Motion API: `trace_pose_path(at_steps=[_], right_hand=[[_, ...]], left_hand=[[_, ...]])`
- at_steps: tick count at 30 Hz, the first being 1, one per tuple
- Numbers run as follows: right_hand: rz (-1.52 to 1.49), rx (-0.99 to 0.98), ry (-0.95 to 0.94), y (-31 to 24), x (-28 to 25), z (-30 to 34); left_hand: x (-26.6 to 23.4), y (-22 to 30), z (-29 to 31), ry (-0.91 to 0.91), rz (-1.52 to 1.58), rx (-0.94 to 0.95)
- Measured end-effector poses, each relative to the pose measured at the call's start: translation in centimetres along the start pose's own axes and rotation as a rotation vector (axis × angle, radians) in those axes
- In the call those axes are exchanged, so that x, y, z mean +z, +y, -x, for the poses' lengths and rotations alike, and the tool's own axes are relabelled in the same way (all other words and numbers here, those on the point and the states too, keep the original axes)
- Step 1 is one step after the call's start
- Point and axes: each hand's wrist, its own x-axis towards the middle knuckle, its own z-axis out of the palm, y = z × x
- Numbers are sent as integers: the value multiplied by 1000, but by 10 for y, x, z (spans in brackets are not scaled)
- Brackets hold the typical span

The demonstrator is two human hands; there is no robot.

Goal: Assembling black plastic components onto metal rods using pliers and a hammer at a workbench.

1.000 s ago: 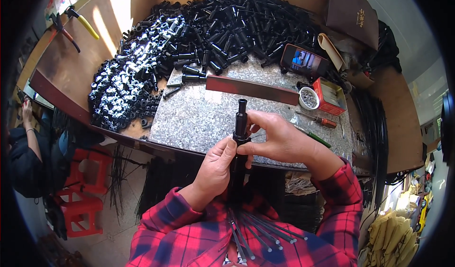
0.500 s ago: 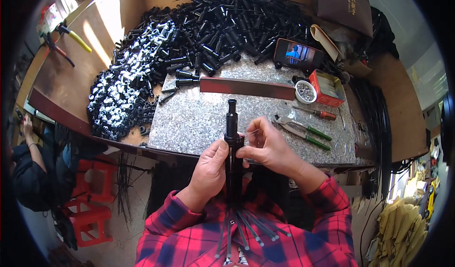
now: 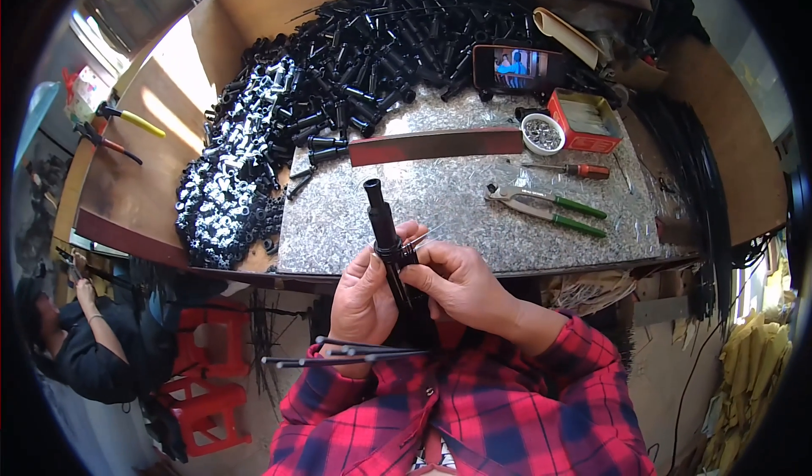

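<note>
A black umbrella frame (image 3: 382, 222) stands tilted in front of my chest, its narrow tube end pointing up and away. My left hand (image 3: 362, 297) is wrapped round its left side, thumb pressed on the collar. On the other side my right hand (image 3: 463, 288) pinches at the collar with thumb and fingers. A thin bright wire (image 3: 423, 237) sticks out there above the right fingers. Several dark ribs (image 3: 355, 354) with rounded ends reach out to the left below my left hand. The lower part of the frame is hidden by my hands and its own shadow.
On the speckled board (image 3: 330, 222) lie green-handled pliers (image 3: 550, 210), a red-handled screwdriver (image 3: 584, 172) and a long dark strip (image 3: 436, 146). Behind are a white bowl of small metal pieces (image 3: 542, 134), a red box (image 3: 584, 125), a phone (image 3: 518, 68) and heaped black tubes (image 3: 372, 62). Another person (image 3: 93, 341) sits at left.
The frame's top has tipped to the left and its ribs have swung left. My right hand has come in from beside the frame to its collar. The whole view has shifted.
</note>
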Motion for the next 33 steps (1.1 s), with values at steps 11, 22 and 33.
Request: trace_pose_path(at_steps=[11,22,33], right_hand=[[-72,-27,-89,-1,-7,-2],[-78,-89,-138,1,-10,-8],[-103,-125,-153,6,-8,-15]], left_hand=[[-8,-3,0,-71,-80,20],[-15,0,-11,-17,-100,-179],[-19,1,-5,-80,108,-152]])
